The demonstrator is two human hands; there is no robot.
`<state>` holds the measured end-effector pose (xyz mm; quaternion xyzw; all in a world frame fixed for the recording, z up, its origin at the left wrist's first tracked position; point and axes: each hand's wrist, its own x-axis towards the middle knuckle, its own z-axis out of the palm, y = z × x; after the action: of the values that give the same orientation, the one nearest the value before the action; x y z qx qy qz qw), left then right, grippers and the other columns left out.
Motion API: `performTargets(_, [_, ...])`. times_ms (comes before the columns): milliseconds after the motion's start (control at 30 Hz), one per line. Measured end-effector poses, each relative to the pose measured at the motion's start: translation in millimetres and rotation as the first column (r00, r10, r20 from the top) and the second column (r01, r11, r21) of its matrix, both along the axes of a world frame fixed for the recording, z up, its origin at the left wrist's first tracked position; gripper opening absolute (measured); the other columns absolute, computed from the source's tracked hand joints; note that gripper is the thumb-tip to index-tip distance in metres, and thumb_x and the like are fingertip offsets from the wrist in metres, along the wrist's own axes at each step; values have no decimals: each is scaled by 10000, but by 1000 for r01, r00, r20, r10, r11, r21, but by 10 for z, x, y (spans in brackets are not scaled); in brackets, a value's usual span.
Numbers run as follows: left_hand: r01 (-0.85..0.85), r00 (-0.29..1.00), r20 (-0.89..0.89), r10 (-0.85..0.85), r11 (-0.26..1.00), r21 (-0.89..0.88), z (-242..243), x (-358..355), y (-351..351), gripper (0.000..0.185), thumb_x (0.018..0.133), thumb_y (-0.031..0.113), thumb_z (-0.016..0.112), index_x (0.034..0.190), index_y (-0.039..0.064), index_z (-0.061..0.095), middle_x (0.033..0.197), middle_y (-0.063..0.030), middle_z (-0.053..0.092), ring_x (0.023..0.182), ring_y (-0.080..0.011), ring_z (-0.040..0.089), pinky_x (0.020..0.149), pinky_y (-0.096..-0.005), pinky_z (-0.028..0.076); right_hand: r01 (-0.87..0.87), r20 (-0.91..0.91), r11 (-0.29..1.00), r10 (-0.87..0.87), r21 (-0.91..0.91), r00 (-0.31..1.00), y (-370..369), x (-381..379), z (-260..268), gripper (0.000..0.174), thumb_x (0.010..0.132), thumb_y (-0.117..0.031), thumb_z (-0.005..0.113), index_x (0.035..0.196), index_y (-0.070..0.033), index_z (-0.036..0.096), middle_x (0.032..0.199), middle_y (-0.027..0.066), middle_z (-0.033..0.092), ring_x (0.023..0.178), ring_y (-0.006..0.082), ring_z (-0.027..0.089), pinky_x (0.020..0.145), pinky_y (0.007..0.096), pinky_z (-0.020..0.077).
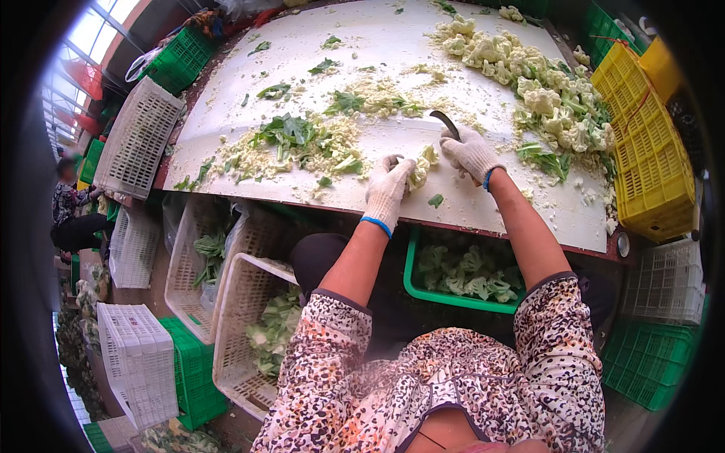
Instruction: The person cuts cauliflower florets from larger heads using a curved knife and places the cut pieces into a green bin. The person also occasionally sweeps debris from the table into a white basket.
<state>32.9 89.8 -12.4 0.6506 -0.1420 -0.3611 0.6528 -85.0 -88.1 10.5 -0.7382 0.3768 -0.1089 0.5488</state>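
Note:
My left hand, in a white knit glove with a blue cuff, grips a cauliflower floret just above the near part of the white tabletop. To its right, my gloved right hand is closed around a knife with a curved dark blade; its handle is mostly hidden in the fist. The blade points up and to the left, apart from the floret. Left of my hands lies a heap of cauliflower crumbs and green leaf scraps. A large pile of cauliflower florets spreads along the table's right side.
Below the table edge, a green tub holds florets. White crates with leaves and trimmings stand to my left. A yellow crate borders the table's right edge, and another white crate its left. A person is at far left.

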Motion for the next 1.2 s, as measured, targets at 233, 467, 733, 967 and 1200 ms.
performTargets(233, [43,998,53,-41,998,-54,-70,-108,-37,497,888,163,745,1319,-14,571,1095,-106,655,920,-152,641,766,-284,546,202,125,979,-204,30,971,109,-898,152,380,945,-227,661,1250,1,652,818,43,624,584,103,583,459,276,494])
performTargets(467, [209,977,50,-206,905,-371,51,-594,-38,464,921,13,690,1349,6,511,1166,-142,660,990,-174,673,829,-289,564,153,379,970,-216,190,900,859,-1349,351,380,981,-126,666,1328,15,606,938,42,683,569,53,562,463,218,457])
performTargets(733, [397,652,738,-173,907,-138,-266,-1068,-327,653,762,13,797,1348,37,511,1293,-173,557,1147,-258,606,959,-369,549,357,259,929,-369,95,893,1097,-1934,233,363,1001,-145,634,1349,-56,581,839,-1,603,578,57,548,506,239,469])
performTargets(967, [545,406,859,-311,837,46,-242,-1221,-470,803,761,63,789,1482,48,436,1348,-206,544,1202,-351,586,1022,-407,507,337,197,939,-344,72,918,917,-2149,128,378,1000,-187,629,1352,-56,578,832,10,620,577,74,574,522,267,486])
performTargets(1200, [437,343,871,-351,881,183,-283,-1275,-408,695,779,111,822,1399,47,513,1305,-173,572,1140,-317,624,965,-404,537,252,130,729,-220,-636,967,904,-2101,-340,404,951,-165,683,1330,-68,585,985,187,716,865,386,719,747,441,576])
